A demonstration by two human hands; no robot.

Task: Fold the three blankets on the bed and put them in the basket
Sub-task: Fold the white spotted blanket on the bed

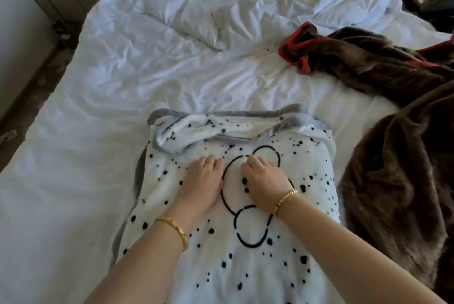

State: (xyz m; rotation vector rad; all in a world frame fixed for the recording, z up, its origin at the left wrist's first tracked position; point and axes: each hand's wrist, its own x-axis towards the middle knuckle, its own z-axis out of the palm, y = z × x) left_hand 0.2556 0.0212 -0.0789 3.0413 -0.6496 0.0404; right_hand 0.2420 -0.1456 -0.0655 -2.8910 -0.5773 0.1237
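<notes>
Spotted blanket (245, 242) at the bed's (73, 180) near edge looks soft, floppy, light. Left hand (204, 178) presses flat, right hand (265, 180) curls, pinching fleece; I'd grab the grey-trimmed corners.

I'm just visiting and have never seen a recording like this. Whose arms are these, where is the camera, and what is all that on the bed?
There is no machine here: the arms belong to a person wearing a camera on their head, so the one picture looks forward and down at their own hands. The left hand lies flat on a white spotted blanket with grey edging, spread on the bed. The right hand rests on it too, its fingers curled into the fabric; whether they have a real grip I cannot tell. To the right lies an unfolded brown blanket with red trim. A rumpled white duvet sits farther back. No basket is in view.
</notes>
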